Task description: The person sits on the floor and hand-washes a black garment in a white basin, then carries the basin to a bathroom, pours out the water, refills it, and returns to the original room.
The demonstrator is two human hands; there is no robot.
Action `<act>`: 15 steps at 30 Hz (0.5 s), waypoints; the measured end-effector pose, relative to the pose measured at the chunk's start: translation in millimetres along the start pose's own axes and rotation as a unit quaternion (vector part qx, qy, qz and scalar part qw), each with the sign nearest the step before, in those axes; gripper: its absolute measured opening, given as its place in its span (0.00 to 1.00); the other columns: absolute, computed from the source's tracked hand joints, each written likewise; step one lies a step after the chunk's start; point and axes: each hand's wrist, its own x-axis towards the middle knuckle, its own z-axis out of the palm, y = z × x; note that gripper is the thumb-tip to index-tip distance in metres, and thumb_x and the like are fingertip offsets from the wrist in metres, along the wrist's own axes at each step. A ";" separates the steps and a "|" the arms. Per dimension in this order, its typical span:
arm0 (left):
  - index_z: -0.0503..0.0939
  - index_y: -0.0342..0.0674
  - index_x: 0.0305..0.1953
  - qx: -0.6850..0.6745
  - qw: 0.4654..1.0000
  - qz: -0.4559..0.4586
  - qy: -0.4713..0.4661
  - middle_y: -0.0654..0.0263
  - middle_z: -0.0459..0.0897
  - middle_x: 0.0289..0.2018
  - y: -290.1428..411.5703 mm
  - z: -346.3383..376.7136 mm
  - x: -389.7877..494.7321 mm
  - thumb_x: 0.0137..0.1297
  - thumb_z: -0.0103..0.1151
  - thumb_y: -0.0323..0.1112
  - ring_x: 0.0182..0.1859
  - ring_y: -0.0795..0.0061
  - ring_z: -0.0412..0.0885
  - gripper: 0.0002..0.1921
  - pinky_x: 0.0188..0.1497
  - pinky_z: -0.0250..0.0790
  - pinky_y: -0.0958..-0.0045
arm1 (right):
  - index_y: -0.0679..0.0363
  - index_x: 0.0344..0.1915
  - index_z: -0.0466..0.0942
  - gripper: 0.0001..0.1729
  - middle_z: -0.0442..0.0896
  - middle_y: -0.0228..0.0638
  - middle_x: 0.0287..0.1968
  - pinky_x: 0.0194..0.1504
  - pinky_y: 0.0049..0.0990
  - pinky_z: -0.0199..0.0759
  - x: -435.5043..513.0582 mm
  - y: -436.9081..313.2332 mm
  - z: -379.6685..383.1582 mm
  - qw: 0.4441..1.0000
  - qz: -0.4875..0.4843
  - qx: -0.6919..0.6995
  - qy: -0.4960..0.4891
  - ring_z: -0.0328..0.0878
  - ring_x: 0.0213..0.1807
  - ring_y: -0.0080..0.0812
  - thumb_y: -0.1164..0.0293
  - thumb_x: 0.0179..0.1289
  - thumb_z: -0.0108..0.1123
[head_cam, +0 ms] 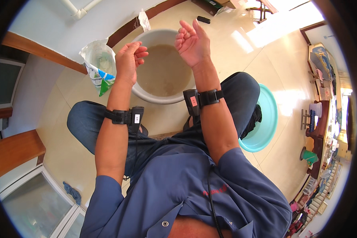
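Observation:
My left hand (131, 61) is raised over the left rim of a large grey basin (157, 99), its fingers loosely curled and apart with nothing in them. Over the basin's right rim is my right hand (193, 44), palm turned up, thumb and fingers apart, also holding nothing. Cloudy brownish water (165, 71) stands in the basin. Beside it on the left, an opened white plastic bag (102, 64) with blue and green print holds pale contents. A turquoise plastic basin (273, 119) with black cloth (253, 122) in it lies to the right of my knee.
A small black object (203, 20) lies on the tiled floor beyond the grey basin. A crumpled white packet (143, 20) is by the wall. A blue-grey cloth (72, 192) lies near the glass-panelled door at the lower left. Wooden furniture (319, 134) lines the right side.

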 end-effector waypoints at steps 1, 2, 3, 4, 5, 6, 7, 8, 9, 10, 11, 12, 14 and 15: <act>0.80 0.39 0.47 -0.006 1.000 -0.009 0.013 0.63 0.85 0.37 -7.6 -1.2 1.3 0.72 0.56 0.37 0.36 0.75 0.83 0.10 0.34 0.70 0.76 | 0.62 0.48 0.79 0.23 0.81 0.31 0.30 0.33 0.24 0.73 4.0 9.0 -15.2 0.999 0.022 0.043 0.008 0.76 0.31 0.28 0.52 0.70 0.60; 0.80 0.39 0.47 -0.010 0.999 -0.020 0.025 0.63 0.85 0.36 -15.7 -1.5 1.6 0.72 0.56 0.37 0.36 0.75 0.83 0.10 0.33 0.70 0.76 | 0.62 0.48 0.79 0.23 0.81 0.31 0.30 0.34 0.24 0.74 6.3 17.8 -30.1 0.995 0.042 0.085 0.013 0.77 0.31 0.28 0.52 0.70 0.60; 0.80 0.39 0.46 -0.015 0.999 -0.025 0.029 0.63 0.85 0.36 -24.5 -1.1 1.8 0.71 0.56 0.37 0.36 0.75 0.83 0.10 0.33 0.70 0.76 | 0.62 0.48 0.79 0.23 0.81 0.31 0.30 0.34 0.25 0.74 7.6 25.3 -44.8 0.989 0.058 0.126 0.043 0.77 0.31 0.28 0.52 0.70 0.60; 0.80 0.39 0.46 -0.017 0.999 -0.034 0.036 0.63 0.85 0.36 -33.8 0.6 2.4 0.71 0.57 0.37 0.36 0.75 0.83 0.10 0.33 0.70 0.75 | 0.62 0.47 0.80 0.24 0.82 0.32 0.31 0.34 0.25 0.75 8.3 30.4 -59.5 0.987 0.069 0.134 0.047 0.78 0.32 0.29 0.51 0.70 0.60; 0.80 0.39 0.46 -0.018 0.998 -0.042 0.044 0.63 0.85 0.36 -42.1 1.7 2.7 0.71 0.57 0.38 0.35 0.75 0.83 0.10 0.33 0.71 0.75 | 0.62 0.47 0.80 0.24 0.83 0.32 0.32 0.35 0.25 0.76 8.6 35.1 -71.9 0.989 0.073 0.123 0.034 0.79 0.32 0.29 0.51 0.70 0.60; 0.79 0.39 0.46 -0.024 0.997 -0.044 0.050 0.63 0.85 0.36 -50.1 2.1 4.0 0.71 0.57 0.38 0.35 0.75 0.82 0.10 0.33 0.71 0.75 | 0.62 0.47 0.80 0.24 0.83 0.32 0.32 0.35 0.25 0.76 8.8 39.6 -83.1 0.990 0.072 0.108 0.051 0.79 0.32 0.29 0.51 0.70 0.60; 0.79 0.39 0.46 -0.031 0.997 -0.054 0.053 0.63 0.85 0.36 -57.8 2.5 5.8 0.71 0.57 0.38 0.35 0.75 0.82 0.10 0.33 0.71 0.75 | 0.61 0.47 0.80 0.24 0.84 0.33 0.33 0.35 0.25 0.76 9.3 42.8 -92.7 0.991 0.066 0.093 0.076 0.80 0.33 0.29 0.51 0.70 0.60; 0.79 0.39 0.46 -0.037 0.996 -0.064 0.058 0.63 0.85 0.36 -65.7 1.8 6.7 0.71 0.57 0.38 0.35 0.75 0.82 0.10 0.33 0.71 0.75 | 0.61 0.48 0.80 0.24 0.84 0.33 0.34 0.35 0.25 0.77 9.7 45.0 -101.2 0.991 0.081 0.068 0.080 0.80 0.33 0.29 0.50 0.70 0.59; 0.79 0.39 0.46 -0.043 0.995 -0.070 0.058 0.63 0.85 0.36 -71.8 -1.0 7.2 0.70 0.57 0.38 0.35 0.75 0.82 0.10 0.34 0.71 0.75 | 0.61 0.49 0.80 0.25 0.84 0.33 0.34 0.35 0.25 0.77 9.8 46.7 -107.4 0.991 0.092 0.042 0.092 0.80 0.33 0.30 0.50 0.71 0.59; 0.79 0.38 0.47 -0.040 0.994 -0.082 0.056 0.62 0.85 0.37 -78.2 -3.2 8.2 0.70 0.58 0.40 0.37 0.74 0.82 0.13 0.35 0.72 0.73 | 0.61 0.50 0.80 0.25 0.85 0.34 0.35 0.35 0.25 0.77 11.7 46.5 -112.4 0.989 0.102 0.013 0.107 0.81 0.33 0.30 0.50 0.71 0.58; 0.78 0.38 0.47 -0.084 0.989 -0.113 0.042 0.62 0.84 0.38 -83.5 -5.9 10.5 0.69 0.58 0.42 0.38 0.73 0.82 0.14 0.36 0.72 0.72 | 0.61 0.51 0.79 0.26 0.85 0.35 0.36 0.37 0.27 0.77 12.3 46.2 -116.6 0.989 0.120 0.040 0.072 0.81 0.35 0.31 0.49 0.71 0.58; 0.78 0.39 0.48 -0.127 0.981 -0.144 0.028 0.62 0.84 0.39 -87.7 -9.1 12.7 0.68 0.59 0.44 0.39 0.72 0.82 0.16 0.37 0.72 0.71 | 0.61 0.53 0.79 0.27 0.85 0.37 0.38 0.39 0.28 0.78 12.3 46.5 -119.5 0.987 0.138 0.066 0.043 0.82 0.37 0.32 0.48 0.71 0.58; 0.77 0.38 0.54 -0.127 0.970 -0.208 0.001 0.57 0.83 0.49 -95.6 -12.9 18.2 0.68 0.57 0.55 0.49 0.66 0.81 0.26 0.49 0.73 0.62 | 0.61 0.56 0.77 0.30 0.85 0.40 0.42 0.45 0.32 0.78 12.2 48.7 -123.4 0.983 0.177 0.007 0.054 0.82 0.41 0.34 0.46 0.71 0.57; 0.76 0.38 0.56 -0.003 0.986 -0.169 -0.003 0.56 0.81 0.52 -101.1 -12.3 19.9 0.69 0.55 0.57 0.52 0.65 0.80 0.28 0.53 0.71 0.60 | 0.61 0.59 0.75 0.32 0.84 0.42 0.45 0.48 0.34 0.77 12.4 51.4 -124.7 0.972 0.198 -0.079 0.094 0.82 0.43 0.35 0.45 0.70 0.57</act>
